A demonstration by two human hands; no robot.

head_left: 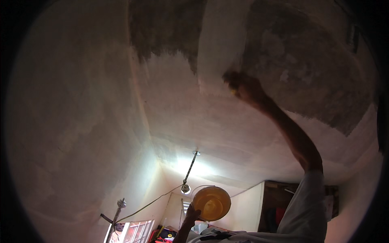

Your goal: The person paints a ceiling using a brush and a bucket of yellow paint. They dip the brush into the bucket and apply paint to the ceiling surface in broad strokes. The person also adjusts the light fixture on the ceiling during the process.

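Observation:
My right hand (247,89) is raised to the ceiling (186,109), gripping a dark-bristled brush (230,79) with a bit of yellow showing; the bristles are blurred against a pale painted strip between darker grey patches. Low in the view, my left hand (190,216) grips an orange bucket (210,202) by its side, its wire handle standing up. The bucket is open at the top, and its inside looks orange-yellow; how much is in it I cannot tell.
A lit hanging rod (190,166) comes down from the ceiling, with a cord running to a metal pole (119,208) at lower left. Behind are a barred window (133,231), a wooden open cabinet (271,194), piled items (164,234) and a plain wall (73,121) at left.

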